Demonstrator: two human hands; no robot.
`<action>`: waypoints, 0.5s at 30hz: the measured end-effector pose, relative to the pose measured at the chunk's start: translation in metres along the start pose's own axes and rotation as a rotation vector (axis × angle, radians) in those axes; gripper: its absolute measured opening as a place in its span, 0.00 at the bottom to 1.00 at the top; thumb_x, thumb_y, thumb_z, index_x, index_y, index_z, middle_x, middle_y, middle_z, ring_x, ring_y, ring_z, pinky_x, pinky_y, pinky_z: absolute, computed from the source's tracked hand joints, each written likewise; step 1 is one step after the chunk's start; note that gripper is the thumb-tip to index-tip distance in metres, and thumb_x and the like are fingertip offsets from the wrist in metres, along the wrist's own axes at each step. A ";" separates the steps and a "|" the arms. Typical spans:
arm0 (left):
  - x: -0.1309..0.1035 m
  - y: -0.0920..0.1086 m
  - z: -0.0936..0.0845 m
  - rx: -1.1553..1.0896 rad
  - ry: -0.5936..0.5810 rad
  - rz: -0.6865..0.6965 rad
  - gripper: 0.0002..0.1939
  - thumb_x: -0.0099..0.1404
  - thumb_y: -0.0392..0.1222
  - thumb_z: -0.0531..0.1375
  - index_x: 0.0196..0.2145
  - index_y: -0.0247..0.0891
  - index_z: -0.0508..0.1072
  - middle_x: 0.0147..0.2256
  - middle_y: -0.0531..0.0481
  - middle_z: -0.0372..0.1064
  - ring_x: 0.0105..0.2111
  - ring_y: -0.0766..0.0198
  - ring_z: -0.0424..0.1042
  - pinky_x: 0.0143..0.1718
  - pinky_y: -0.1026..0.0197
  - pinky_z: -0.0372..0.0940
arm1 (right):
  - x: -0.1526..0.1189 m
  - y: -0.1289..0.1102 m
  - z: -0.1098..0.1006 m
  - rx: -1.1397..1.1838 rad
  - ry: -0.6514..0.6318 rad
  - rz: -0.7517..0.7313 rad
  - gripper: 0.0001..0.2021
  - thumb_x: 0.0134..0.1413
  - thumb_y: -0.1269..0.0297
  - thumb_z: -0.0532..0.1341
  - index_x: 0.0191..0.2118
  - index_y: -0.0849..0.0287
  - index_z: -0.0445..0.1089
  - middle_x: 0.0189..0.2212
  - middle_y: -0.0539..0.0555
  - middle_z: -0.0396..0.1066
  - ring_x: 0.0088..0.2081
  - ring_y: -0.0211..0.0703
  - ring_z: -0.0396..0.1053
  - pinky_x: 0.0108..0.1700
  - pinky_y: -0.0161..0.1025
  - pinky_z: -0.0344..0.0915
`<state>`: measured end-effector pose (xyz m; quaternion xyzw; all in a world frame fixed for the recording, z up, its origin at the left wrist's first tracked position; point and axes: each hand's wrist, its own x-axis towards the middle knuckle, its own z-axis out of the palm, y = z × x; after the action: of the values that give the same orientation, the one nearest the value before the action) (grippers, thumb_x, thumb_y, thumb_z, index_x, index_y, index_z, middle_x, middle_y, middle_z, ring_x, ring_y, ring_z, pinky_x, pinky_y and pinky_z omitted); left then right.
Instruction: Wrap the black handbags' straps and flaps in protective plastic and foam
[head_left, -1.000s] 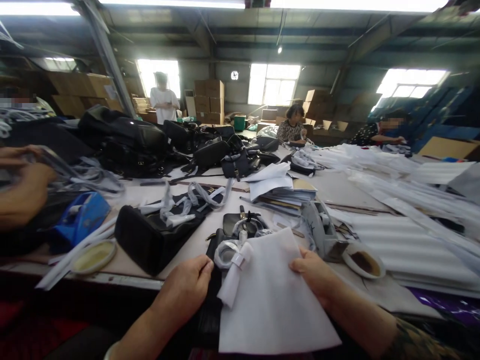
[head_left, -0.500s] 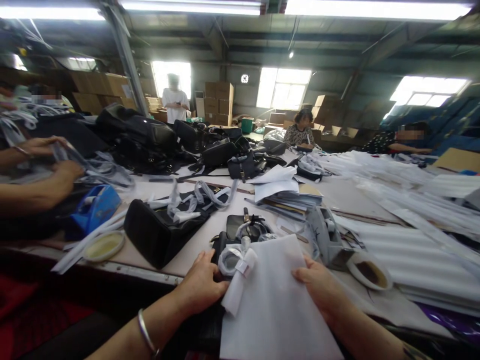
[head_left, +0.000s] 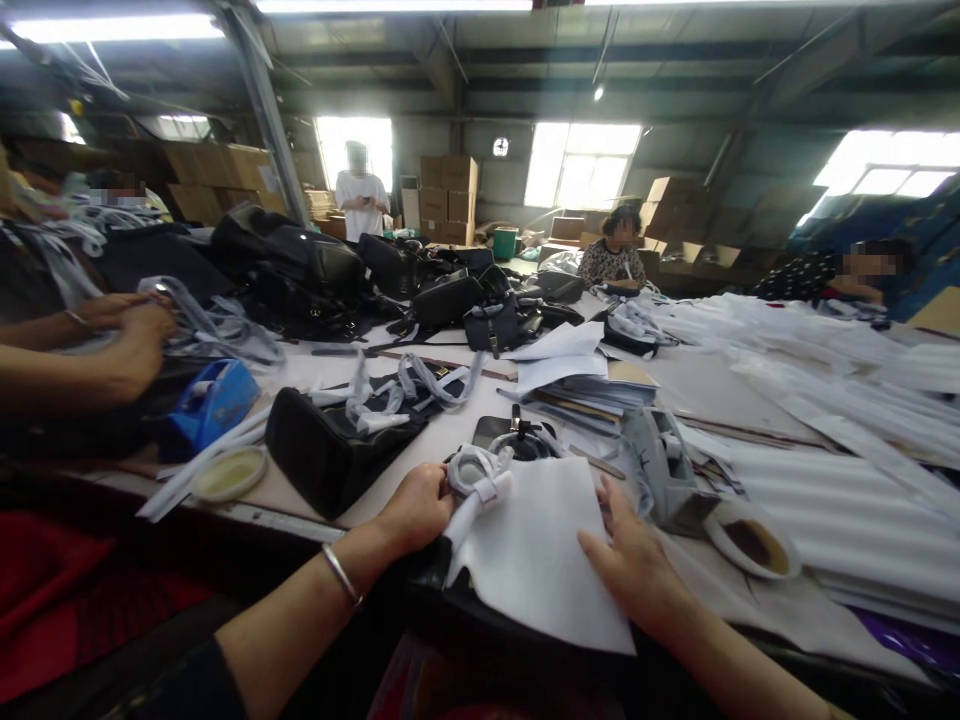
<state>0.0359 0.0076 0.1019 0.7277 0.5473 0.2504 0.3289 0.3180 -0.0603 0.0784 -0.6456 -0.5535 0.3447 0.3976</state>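
Observation:
In front of me at the table's edge lies a black bag (head_left: 491, 598), mostly hidden under a white foam sheet (head_left: 547, 560). A wrapped strap (head_left: 474, 470), coiled and banded in white wrapping, rests over the sheet's left side. My left hand (head_left: 420, 508) is closed at the bag's left side, by the coil; its fingertips are partly hidden. At the sheet's right edge, my right hand (head_left: 634, 560) is open with fingers apart, the palm beside the sheet. Beyond them shows the bag's flap with a gold buckle (head_left: 516, 420).
Another black bag (head_left: 330, 450) with wrapped straps lies to the left, near a blue tape dispenser (head_left: 214, 405) and a tape roll (head_left: 229, 474). At right stand a grey tape dispenser (head_left: 664, 470) and paper stack (head_left: 577, 385). A co-worker's hands (head_left: 142, 320) handle wrapped straps at far left.
The white sheet has moved up and away from me over the bag. My left hand has risen toward the coil and closed; my right hand's fingers have spread off the sheet's edge.

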 end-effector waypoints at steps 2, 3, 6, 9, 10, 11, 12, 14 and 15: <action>0.005 -0.004 -0.001 0.009 -0.001 0.015 0.04 0.57 0.35 0.62 0.26 0.36 0.76 0.28 0.47 0.74 0.29 0.59 0.70 0.32 0.62 0.60 | -0.010 -0.006 0.001 -0.286 0.119 -0.329 0.30 0.53 0.64 0.62 0.63 0.60 0.61 0.68 0.66 0.52 0.69 0.64 0.48 0.66 0.62 0.52; 0.007 -0.006 -0.001 0.012 -0.005 0.025 0.03 0.56 0.35 0.62 0.26 0.36 0.76 0.29 0.46 0.74 0.30 0.59 0.70 0.32 0.62 0.60 | -0.015 -0.014 0.003 -0.401 0.105 -0.493 0.26 0.56 0.65 0.61 0.61 0.58 0.64 0.68 0.64 0.53 0.69 0.63 0.48 0.67 0.61 0.51; 0.011 -0.009 -0.001 0.008 -0.027 0.053 0.02 0.55 0.36 0.64 0.25 0.37 0.76 0.28 0.47 0.73 0.29 0.60 0.68 0.33 0.61 0.60 | -0.030 -0.045 0.017 -0.531 -0.218 -0.807 0.20 0.61 0.67 0.60 0.58 0.54 0.69 0.59 0.61 0.68 0.63 0.59 0.60 0.64 0.57 0.57; 0.011 -0.013 -0.001 -0.011 -0.036 0.065 0.02 0.54 0.36 0.64 0.25 0.37 0.74 0.28 0.49 0.71 0.29 0.62 0.67 0.32 0.62 0.58 | -0.032 -0.070 0.042 -0.510 -0.462 -0.828 0.20 0.61 0.68 0.60 0.59 0.58 0.68 0.51 0.62 0.74 0.51 0.54 0.70 0.55 0.50 0.67; 0.011 -0.014 -0.001 -0.020 -0.037 0.061 0.03 0.54 0.36 0.63 0.24 0.36 0.73 0.27 0.50 0.70 0.28 0.62 0.66 0.31 0.63 0.57 | -0.031 -0.075 0.050 -0.504 -0.491 -0.806 0.20 0.62 0.68 0.59 0.59 0.59 0.68 0.48 0.62 0.74 0.48 0.52 0.71 0.51 0.48 0.69; 0.011 -0.016 -0.001 -0.031 -0.037 0.051 0.04 0.53 0.36 0.63 0.23 0.36 0.72 0.25 0.51 0.69 0.27 0.64 0.64 0.29 0.63 0.56 | -0.029 -0.078 0.056 -0.508 -0.515 -0.785 0.18 0.63 0.68 0.58 0.57 0.60 0.69 0.45 0.61 0.75 0.44 0.51 0.72 0.48 0.46 0.69; 0.010 -0.018 -0.001 -0.044 -0.033 0.035 0.05 0.53 0.37 0.63 0.22 0.36 0.71 0.24 0.52 0.68 0.25 0.65 0.62 0.27 0.63 0.54 | -0.027 -0.079 0.062 -0.524 -0.536 -0.771 0.16 0.64 0.68 0.57 0.55 0.60 0.70 0.42 0.59 0.75 0.42 0.49 0.71 0.45 0.44 0.69; 0.009 -0.022 -0.001 -0.080 -0.018 -0.007 0.09 0.55 0.38 0.62 0.20 0.36 0.69 0.21 0.53 0.65 0.23 0.67 0.59 0.24 0.64 0.51 | -0.024 -0.081 0.069 -0.590 -0.596 -0.766 0.11 0.65 0.68 0.55 0.46 0.59 0.74 0.38 0.57 0.75 0.38 0.47 0.70 0.42 0.42 0.68; 0.009 -0.024 0.000 -0.101 -0.009 -0.028 0.10 0.56 0.39 0.61 0.19 0.36 0.68 0.21 0.53 0.64 0.22 0.68 0.58 0.23 0.64 0.50 | -0.023 -0.081 0.072 -0.630 -0.625 -0.778 0.10 0.65 0.69 0.54 0.42 0.59 0.74 0.36 0.57 0.74 0.37 0.47 0.69 0.41 0.41 0.67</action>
<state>0.0231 0.0212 0.0840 0.7036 0.5424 0.2700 0.3713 0.2156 -0.0683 0.1190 -0.3498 -0.9163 0.1663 0.1018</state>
